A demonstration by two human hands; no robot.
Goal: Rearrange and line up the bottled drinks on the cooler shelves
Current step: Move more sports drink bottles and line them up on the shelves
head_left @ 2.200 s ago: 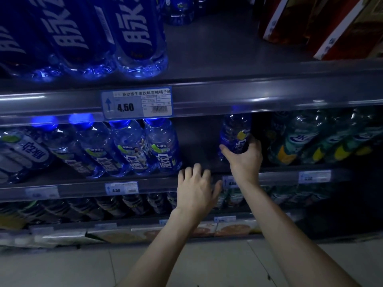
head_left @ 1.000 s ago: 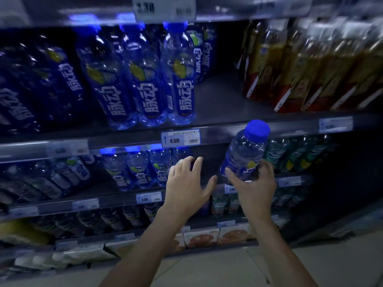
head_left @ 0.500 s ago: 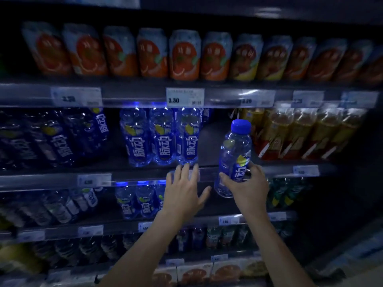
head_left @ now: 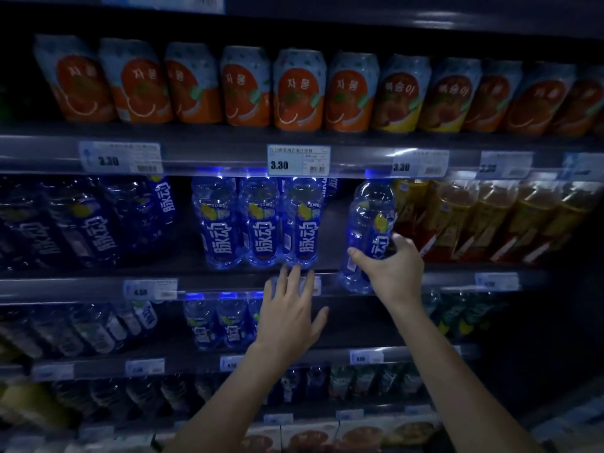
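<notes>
Rising higher — bottle (head_left: pixel 367 220) in right grip (head_left: pixel 392 273)

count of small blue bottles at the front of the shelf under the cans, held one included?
4. Front row, side by side: left bottle, middle bottle, right bottle. Held bottle, gripped by the right hand, across the gap. More may hide behind.

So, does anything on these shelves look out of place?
Only one blue bottle: the right hand grips it tilted, its base out in front of the shelf edge, beside a gap between the three standing bottles and the amber bottles.
</notes>
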